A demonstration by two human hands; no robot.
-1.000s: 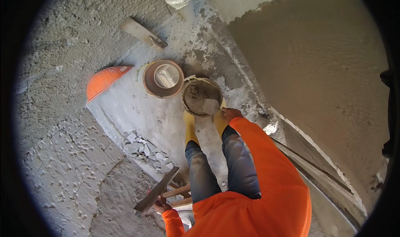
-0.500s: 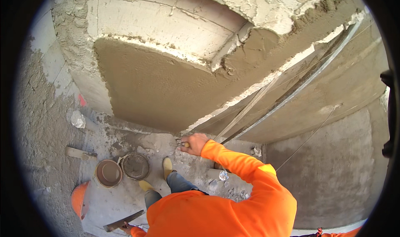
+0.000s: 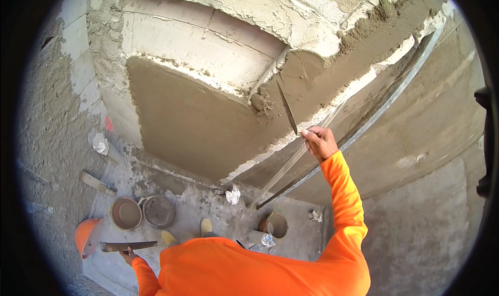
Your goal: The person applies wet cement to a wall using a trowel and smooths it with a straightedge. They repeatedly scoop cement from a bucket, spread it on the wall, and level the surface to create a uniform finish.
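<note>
My right hand is closed on the handle of a trowel. The thin dark blade is seen nearly edge-on against the wet grey-brown mortar on the wall. Just left of the blade's upper part is a rough lump of mortar. Low at the left, my left hand grips a long flat dark tool, held about level and seen edge-on. Its exact kind cannot be made out. A smooth mortar patch covers the wall left of the trowel.
Two buckets stand on the floor near my boots, beside an orange hard hat. Another bucket stands farther right. A metal straightedge and a wooden batten lean along the wall. Foil-wrapped pipe ends stick up.
My right hand has risen from low near the floor to the wall, bringing the trowel up to the mortar. My left hand has moved up and left, its tool now more level.
</note>
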